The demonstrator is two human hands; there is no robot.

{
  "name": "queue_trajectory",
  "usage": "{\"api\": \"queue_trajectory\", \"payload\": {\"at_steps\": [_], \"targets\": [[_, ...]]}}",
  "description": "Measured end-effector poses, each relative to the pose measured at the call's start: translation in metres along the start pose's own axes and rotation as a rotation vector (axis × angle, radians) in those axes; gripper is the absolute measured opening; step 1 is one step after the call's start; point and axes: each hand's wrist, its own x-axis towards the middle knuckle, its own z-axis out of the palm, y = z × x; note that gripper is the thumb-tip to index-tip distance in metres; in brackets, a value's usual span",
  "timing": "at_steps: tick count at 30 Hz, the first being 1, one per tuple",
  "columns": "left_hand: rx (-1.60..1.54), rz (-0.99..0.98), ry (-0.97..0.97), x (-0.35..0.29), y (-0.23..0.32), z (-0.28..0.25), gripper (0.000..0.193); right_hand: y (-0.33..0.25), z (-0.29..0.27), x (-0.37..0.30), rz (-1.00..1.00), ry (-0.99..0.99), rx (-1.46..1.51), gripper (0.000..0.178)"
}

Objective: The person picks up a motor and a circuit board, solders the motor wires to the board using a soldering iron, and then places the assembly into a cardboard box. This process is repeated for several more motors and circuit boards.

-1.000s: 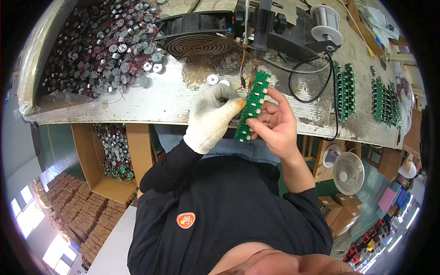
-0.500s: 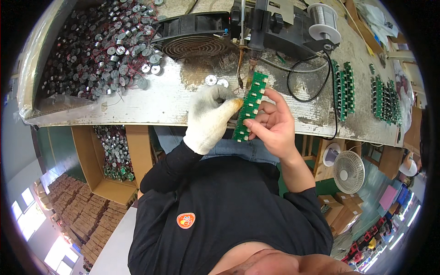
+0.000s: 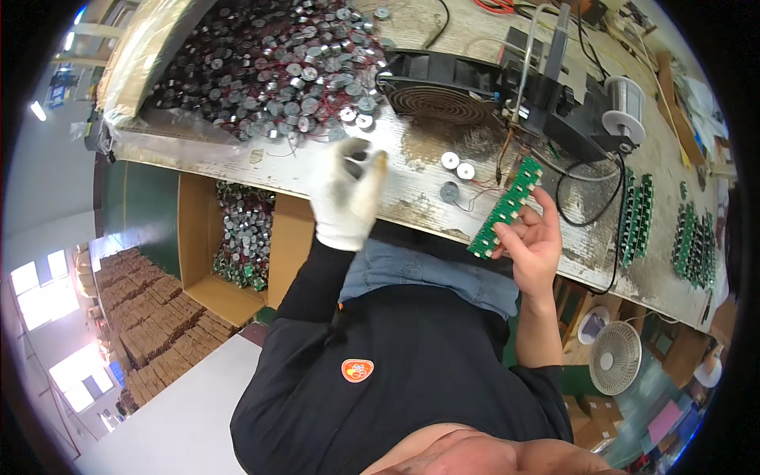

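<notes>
My left hand [image 3: 345, 198], in a white glove with grey on its fingers, hovers over the bench's front edge near the heap of small round metal parts with red wires [image 3: 293, 87]. Its thumb and fingers are apart, with nothing visible between them. Bare, my right hand [image 3: 540, 247] grips a long green circuit board strip [image 3: 511, 207] near its lower end, tilted up and to the right. Small pale connectors line the board. Left of it on the bench lie two white-faced round parts [image 3: 457, 165] and a grey one [image 3: 449, 191] with thin wires.
Behind the board stand a black square fan [image 3: 443, 101], a soldering stand with a solder spool [image 3: 625, 111], and a looping black cable [image 3: 590, 225]. Rows of green boards [image 3: 636, 222] lie at the right. Below the bench's left side, a cardboard box [image 3: 202, 237] contains finished-looking round parts.
My left hand has left the circuit board and moved left toward the heap, its fingers spreading. My right hand still holds the board. The whole view has shifted and turned.
</notes>
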Motion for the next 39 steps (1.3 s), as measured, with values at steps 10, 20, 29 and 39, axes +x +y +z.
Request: {"api": "queue_trajectory", "payload": {"at_steps": [10, 20, 29, 39], "targets": [[0.492, 0.145, -0.070, 0.032, -0.014, -0.017, 0.033, 0.002, 0.000, 0.001, -0.029, -0.016, -0.015, 0.064], [0.469, 0.119, -0.074, 0.018, -0.008, -0.009, 0.035, -0.001, 0.000, 0.001, -0.006, -0.050, 0.018, 0.063], [0.528, 0.152, -0.100, 0.020, -0.010, -0.004, 0.024, 0.000, -0.002, 0.002, -0.020, -0.054, 0.036, 0.063], [-0.144, 0.035, -0.139, 0.002, -0.005, -0.013, 0.018, 0.002, -0.002, 0.001, -0.026, -0.037, 0.027, 0.062]]}}
